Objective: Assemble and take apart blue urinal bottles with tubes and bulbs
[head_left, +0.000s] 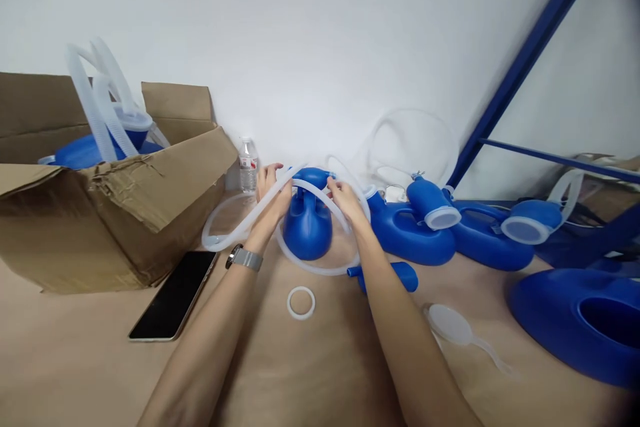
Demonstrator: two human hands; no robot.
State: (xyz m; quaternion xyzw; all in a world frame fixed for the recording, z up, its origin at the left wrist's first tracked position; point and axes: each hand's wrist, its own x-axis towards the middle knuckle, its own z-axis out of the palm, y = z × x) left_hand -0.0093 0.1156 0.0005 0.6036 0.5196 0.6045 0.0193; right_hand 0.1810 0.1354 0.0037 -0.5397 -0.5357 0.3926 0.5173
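A blue funnel-shaped head (311, 177) lies sideways above an upright blue urinal bottle (307, 230). My left hand (273, 197) is closed around the wide left end of that head, partly hidden by a loop of pale hose (253, 217). My right hand (345, 199) pinches at the narrow spout, where a whitish hose end seems to meet it; the fingertips are small and partly covered. Loops of the hose pass in front of the bottle and around it. On the table before the bottle lies a white ring (301, 303).
Left stands an open cardboard box (95, 227) with blue bottles and hoses, a phone (173, 297) beside it. A water bottle (247, 165) is by the wall. Rightward are blue urinal bottles (415, 237), a loose blue head (404, 276), a translucent lid (450, 325) and a blue frame (525, 67).
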